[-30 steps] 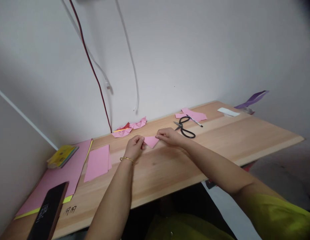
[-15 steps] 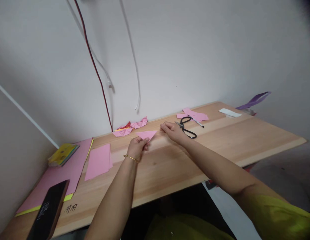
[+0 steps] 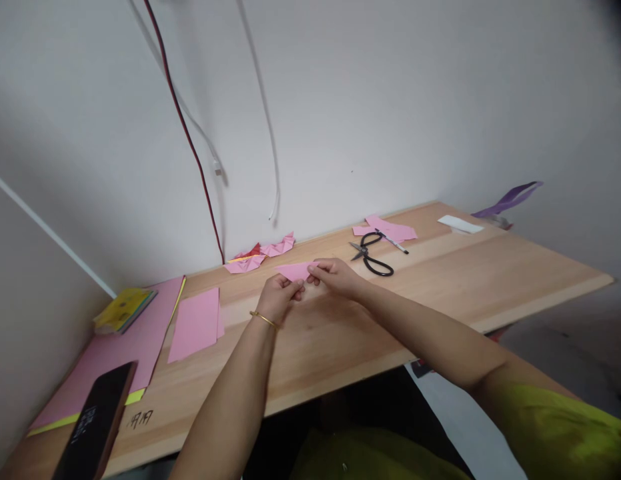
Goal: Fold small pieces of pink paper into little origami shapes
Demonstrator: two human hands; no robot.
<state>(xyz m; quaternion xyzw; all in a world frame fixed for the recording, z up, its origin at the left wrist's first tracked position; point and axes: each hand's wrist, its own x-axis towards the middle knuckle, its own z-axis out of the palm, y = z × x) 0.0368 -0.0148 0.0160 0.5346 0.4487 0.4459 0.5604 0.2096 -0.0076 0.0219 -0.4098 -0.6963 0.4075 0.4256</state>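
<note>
A small folded piece of pink paper [image 3: 296, 271] is held between my hands above the middle of the table. My left hand [image 3: 280, 295], with a gold bracelet at the wrist, pinches its left and lower edge. The fingers of my right hand [image 3: 335, 277] are closed on its right corner. Behind the paper lie folded pink and red paper pieces [image 3: 246, 264] against the wall. Black-handled scissors [image 3: 377, 265] rest with parted blades to the right of my right hand.
Pink sheets [image 3: 196, 325], a yellow pack [image 3: 123, 309] and a black phone [image 3: 96, 423] lie on the left. Pink scraps [image 3: 403, 232], a pen [image 3: 394, 243] and a white strip [image 3: 460, 224] are at the back right of the wooden table [image 3: 330, 347].
My right hand has moved left and slightly down from beside the scissors and now grips the pink paper's right corner. My left hand still holds the paper.
</note>
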